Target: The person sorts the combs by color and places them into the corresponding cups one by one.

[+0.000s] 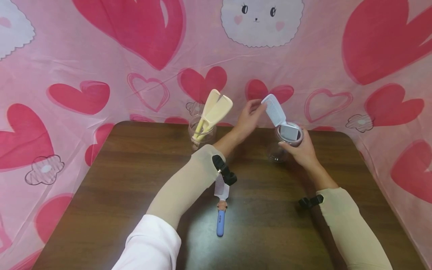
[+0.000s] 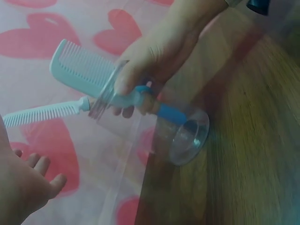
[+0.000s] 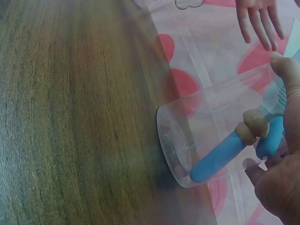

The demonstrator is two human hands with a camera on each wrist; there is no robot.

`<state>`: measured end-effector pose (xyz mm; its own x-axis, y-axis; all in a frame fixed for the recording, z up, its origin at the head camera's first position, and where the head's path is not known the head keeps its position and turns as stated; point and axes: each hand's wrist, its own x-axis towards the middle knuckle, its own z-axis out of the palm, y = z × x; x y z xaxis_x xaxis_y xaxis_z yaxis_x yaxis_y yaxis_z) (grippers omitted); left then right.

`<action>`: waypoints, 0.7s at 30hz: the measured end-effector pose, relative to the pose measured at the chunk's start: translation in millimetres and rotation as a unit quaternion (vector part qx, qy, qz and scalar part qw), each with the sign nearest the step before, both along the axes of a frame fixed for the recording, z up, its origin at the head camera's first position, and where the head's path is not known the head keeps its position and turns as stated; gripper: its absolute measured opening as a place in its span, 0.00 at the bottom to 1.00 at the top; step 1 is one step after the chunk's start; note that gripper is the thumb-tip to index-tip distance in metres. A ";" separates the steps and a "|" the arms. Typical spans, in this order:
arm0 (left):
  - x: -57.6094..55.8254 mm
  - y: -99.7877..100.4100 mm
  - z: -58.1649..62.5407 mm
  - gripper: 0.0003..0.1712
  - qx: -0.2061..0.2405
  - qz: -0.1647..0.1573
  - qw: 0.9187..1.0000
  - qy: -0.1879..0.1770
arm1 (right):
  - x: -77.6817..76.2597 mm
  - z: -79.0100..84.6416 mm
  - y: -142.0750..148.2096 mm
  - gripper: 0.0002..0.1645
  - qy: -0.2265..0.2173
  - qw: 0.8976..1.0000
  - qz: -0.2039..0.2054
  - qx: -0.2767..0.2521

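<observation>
My right hand grips a clear jar near its mouth, thumb and fingers round the wall. Two combs with blue handles stand in it, and their pale toothed heads stick out of the mouth. One comb leans out to the left; the other comb sits closer to my right thumb. Beside the leaning comb's tip is my left hand, its fingers extended and loose; whether it touches the comb I cannot tell. Under my left forearm another comb with a blue-purple handle lies on the table.
A second clear jar stands at the table's back edge, holding two cream paddle-headed tools upright. Pink heart-patterned cloth hangs behind and beside the brown wooden table.
</observation>
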<state>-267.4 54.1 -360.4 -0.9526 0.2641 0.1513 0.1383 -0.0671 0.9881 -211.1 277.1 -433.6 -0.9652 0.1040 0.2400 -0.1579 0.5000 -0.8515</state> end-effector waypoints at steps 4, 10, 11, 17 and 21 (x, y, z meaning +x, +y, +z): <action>2.8 -8.7 -1.9 0.32 -0.020 -0.022 1.000 0.010 | -2.2 -2.7 2.1 0.51 -0.005 1.000 -0.001 -0.004; 9.1 -25.0 -8.7 0.35 -0.082 -0.058 0.995 0.011 | 0.0 -2.4 2.5 0.51 -0.012 1.000 0.000 -0.018; 10.2 -28.1 -10.4 0.36 -0.096 -0.065 0.993 0.014 | 0.7 -2.1 2.2 0.51 -0.011 1.000 0.000 -0.019; 21.3 -48.3 -20.0 0.36 -0.183 -0.107 0.975 0.068 | 1.6 -1.8 1.2 0.51 -0.007 1.000 0.001 -0.018; 29.1 -60.6 -25.5 0.37 -0.253 -0.129 0.952 0.114 | 0.0 -1.7 0.9 0.51 -0.008 1.000 0.004 -0.019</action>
<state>-238.3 -6.5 -385.9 -0.8042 0.5781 0.1381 0.3964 0.3484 0.8494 -211.1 278.0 -435.3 -0.9697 0.1061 0.2198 -0.1469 0.4655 -0.8728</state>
